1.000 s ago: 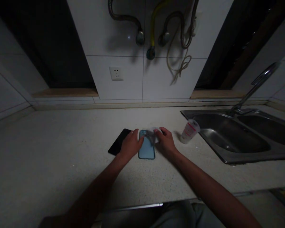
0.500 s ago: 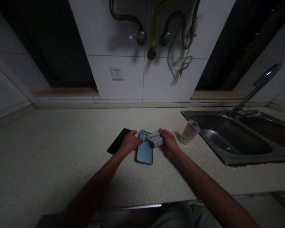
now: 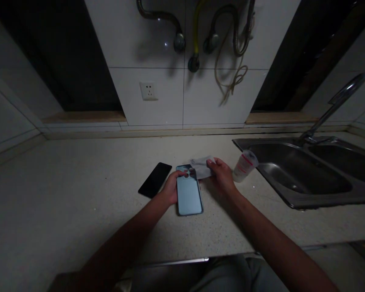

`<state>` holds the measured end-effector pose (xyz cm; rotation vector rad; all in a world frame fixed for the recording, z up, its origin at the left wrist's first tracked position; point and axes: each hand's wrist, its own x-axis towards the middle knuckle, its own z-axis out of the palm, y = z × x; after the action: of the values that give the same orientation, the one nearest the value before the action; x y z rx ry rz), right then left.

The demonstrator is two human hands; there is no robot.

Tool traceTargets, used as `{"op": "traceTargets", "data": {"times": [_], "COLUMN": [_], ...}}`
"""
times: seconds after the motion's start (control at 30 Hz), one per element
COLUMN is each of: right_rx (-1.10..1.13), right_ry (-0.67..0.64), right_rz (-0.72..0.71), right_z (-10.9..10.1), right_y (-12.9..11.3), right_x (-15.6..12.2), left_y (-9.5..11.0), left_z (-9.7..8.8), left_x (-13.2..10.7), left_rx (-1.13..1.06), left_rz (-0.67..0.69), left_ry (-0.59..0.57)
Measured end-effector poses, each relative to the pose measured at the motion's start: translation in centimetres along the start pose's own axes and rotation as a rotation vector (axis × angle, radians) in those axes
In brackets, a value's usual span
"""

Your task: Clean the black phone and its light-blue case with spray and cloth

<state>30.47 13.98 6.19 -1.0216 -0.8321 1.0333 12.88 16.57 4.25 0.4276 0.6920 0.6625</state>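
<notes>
My left hand (image 3: 171,189) grips the left edge of a light blue phone case (image 3: 190,198), thumb over its camera cutouts. The case lies inner side up, low over or on the counter; I cannot tell whether it is lifted. Pinched in my right hand (image 3: 224,175) is a thin whitish-grey cloth (image 3: 203,166) with a small dark mark at one corner. The cloth's left end touches or overlaps the case's upper right corner. A black smartphone (image 3: 155,179) lies flat on the counter, left of my left hand.
A clear plastic cup (image 3: 245,166) with a red band leans to the right of my right hand. Beyond it is a steel double sink (image 3: 280,190) with a faucet (image 3: 331,109). The speckled counter (image 3: 79,194) meets a tiled wall with a socket (image 3: 148,91) and hoses.
My left hand has moved from beside the phone onto the case and now grips it. The case has shifted slightly right and towards me. The cloth is spread flatter, over its upper corner.
</notes>
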Motion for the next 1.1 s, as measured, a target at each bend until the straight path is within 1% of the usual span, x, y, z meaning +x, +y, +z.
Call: {"op": "traceTargets", "data": {"times": [0.07,0.1,0.13,0.17,0.2,0.23,0.3,0.33,0.37,0.4,0.43,0.47,0.5,0.53,0.57,0.63,0.67,0.7,0.73,0.77,0.8,0.87,0.9,0.93,0.97,1.0,1.1], "right_rx": [-0.053,-0.103,-0.174,-0.265,-0.368,-0.479,-0.661,-0.715,-0.741,-0.738,-0.707,-0.656,-0.595,-0.534,-0.483,-0.43,-0.431,-0.45,-0.495,-0.565,-0.658,-0.872,-0.967,-1.045,-1.106,-1.151,-1.215], "right_ry": [0.15,0.223,0.274,0.288,0.266,0.2,-0.011,-0.111,-0.183,-0.22,-0.212,-0.169,-0.096,-0.002,0.105,0.31,0.384,0.418,0.394,0.311,0.175,-0.177,-0.322,-0.419,-0.479,-0.505,-0.539], "right_rz": [-0.157,-0.255,-0.351,-0.435,-0.504,-0.549,-0.597,-0.591,-0.562,-0.509,-0.44,-0.368,-0.307,-0.271,-0.268,-0.357,-0.43,-0.505,-0.574,-0.637,-0.685,-0.742,-0.744,-0.742,-0.733,-0.723,-0.716], "right_z": [-0.3,-0.4,-0.5,-0.5,-0.4,-0.3,0.2,0.4,0.6,0.8,0.9,0.9,0.8,0.6,0.4,-0.1,-0.4,-0.5,-0.5,-0.4,-0.2,0.4,0.8,1.2,1.4,1.6,1.6], "right_y": [-0.2,-0.3,-0.5,-0.5,-0.5,-0.4,0.1,0.5,0.8,1.1,1.3,1.3,1.2,1.0,0.6,-0.2,-0.4,-0.5,-0.4,-0.1,0.3,1.4,1.9,2.3,2.5,2.7,2.4], "right_x": [-0.2,-0.4,-0.6,-1.0,-1.3,-1.7,-2.4,-2.7,-2.8,-2.9,-2.8,-2.7,-2.5,-2.3,-2.1,-1.8,-1.7,-1.6,-1.7,-1.8,-1.9,-2.3,-2.4,-2.6,-2.7,-2.8,-3.3], "left_y": [-0.2,-0.3,-0.4,-0.5,-0.6,-0.7,-0.9,-1.0,-1.1,-1.2,-1.3,-1.4,-1.4,-1.5,-1.5,-1.7,-1.7,-1.8,-1.9,-1.9,-2.0,-2.1,-2.1,-2.1,-2.1,-2.1,-2.1], "left_z": [0.2,0.4,0.7,0.9,1.1,1.4,1.7,1.8,1.9,1.9,1.9,1.9,1.8,1.8,1.8,1.9,2.0,2.0,2.1,2.2,2.3,2.4,2.5,2.5,2.5,2.5,2.3], "left_x": [-0.2,-0.3,-0.4,-0.4,-0.4,-0.3,-0.2,-0.1,0.0,0.0,0.0,0.0,0.0,0.0,-0.1,-0.1,-0.1,-0.1,-0.1,-0.1,-0.2,-0.2,-0.2,-0.2,-0.1,-0.1,0.1], "left_rx": [-0.063,-0.078,-0.083,-0.084,-0.083,-0.079,-0.061,-0.05,-0.039,-0.03,-0.026,-0.028,-0.037,-0.052,-0.072,-0.116,-0.131,-0.14,-0.144,-0.147,-0.153,-0.177,-0.194,-0.212,-0.228,-0.241,-0.261], "left_rz": [0.008,0.009,0.007,0.008,0.013,0.021,0.044,0.052,0.055,0.051,0.041,0.03,0.021,0.013,0.005,-0.005,-0.01,-0.016,-0.02,-0.019,-0.014,0.0,0.003,0.003,0.003,0.003,0.005], "left_ry": [-0.09,-0.112,-0.123,-0.128,-0.131,-0.13,-0.112,-0.099,-0.084,-0.071,-0.064,-0.065,-0.078,-0.098,-0.118,-0.139,-0.135,-0.127,-0.119,-0.115,-0.106,-0.072,-0.053,-0.039,-0.034,-0.038,-0.059]}}
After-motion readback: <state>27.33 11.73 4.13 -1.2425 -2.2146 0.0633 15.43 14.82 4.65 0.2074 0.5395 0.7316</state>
